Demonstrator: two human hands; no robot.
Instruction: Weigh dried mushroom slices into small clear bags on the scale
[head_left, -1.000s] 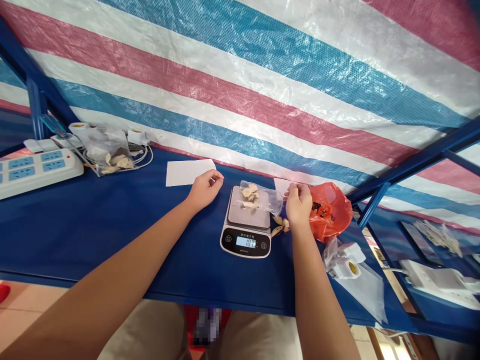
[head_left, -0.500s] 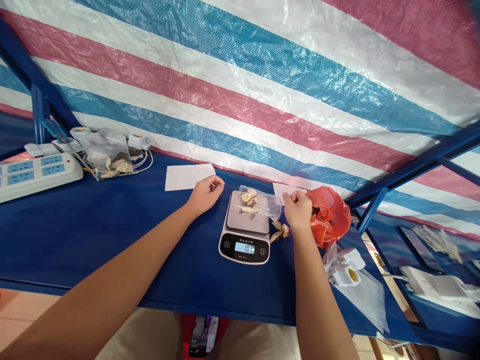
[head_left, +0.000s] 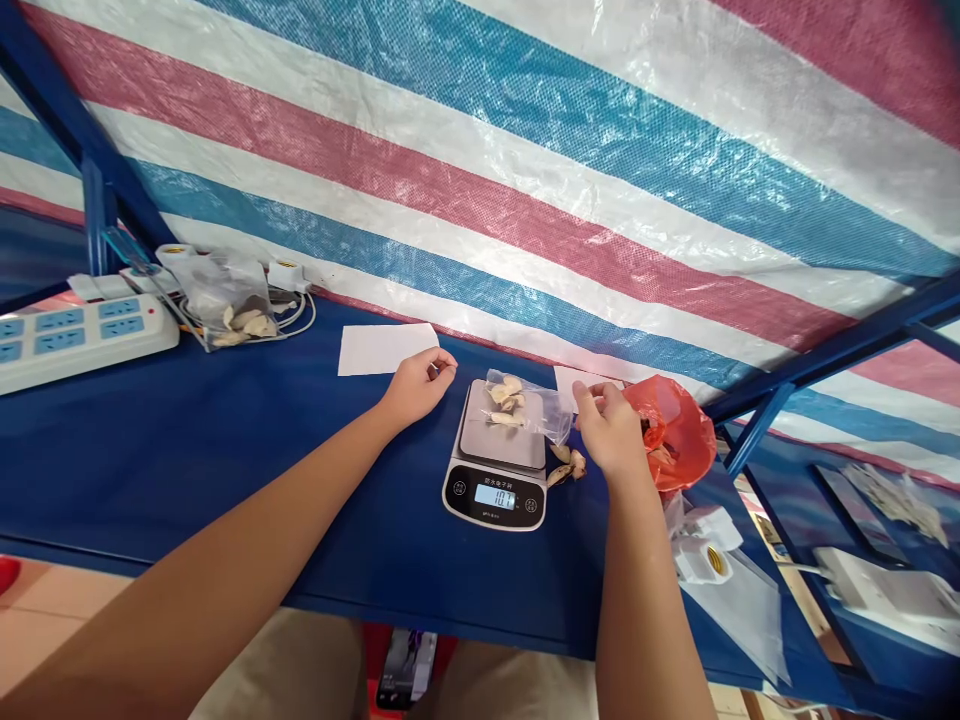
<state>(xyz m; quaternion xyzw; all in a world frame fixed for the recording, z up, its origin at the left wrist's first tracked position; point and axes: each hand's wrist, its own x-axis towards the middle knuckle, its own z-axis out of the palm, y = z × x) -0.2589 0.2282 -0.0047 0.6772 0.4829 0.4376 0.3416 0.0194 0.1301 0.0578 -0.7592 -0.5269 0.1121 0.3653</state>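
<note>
Blue flat-topped table [head_left: 225,440] spans the lower half of the frame; striped red, white and blue woven plastic sheet [head_left: 480,200] fills the upper part. Slightly right of centre stands a white and grey electronic scale with a black front panel [head_left: 480,452], its lit display [head_left: 495,497] reading 10.7. On its pan rests a small clear plastic bag [head_left: 551,408] with pale, dried, curled slices [head_left: 507,398] inside, one end reaching past the pan's right edge. More dried pieces, pale and brown [head_left: 576,464], lie on the table just beside the scale's right side. Left hand [head_left: 421,385], left of the scale near the centre: fingers loosely curled, thumb close to the index finger; cannot tell whether the tips meet or pinch anything. It is near a white rectangular paper sheet [head_left: 371,350]. Right hand [head_left: 611,430], right of centre: thumb and fingers parted, nothing seen between them, near the clear bag's overhanging end; contact cannot be told. Behind it lies a second piece of white paper [head_left: 565,382], partly hidden. A crumpled, translucent red plastic bag [head_left: 694,445] sits just to its right, with dark contents partly visible. Upper left of the table: a white power strip with light-blue socket faces [head_left: 90,338] and a larger clear plastic bag [head_left: 225,285], also containing pale slices
</note>
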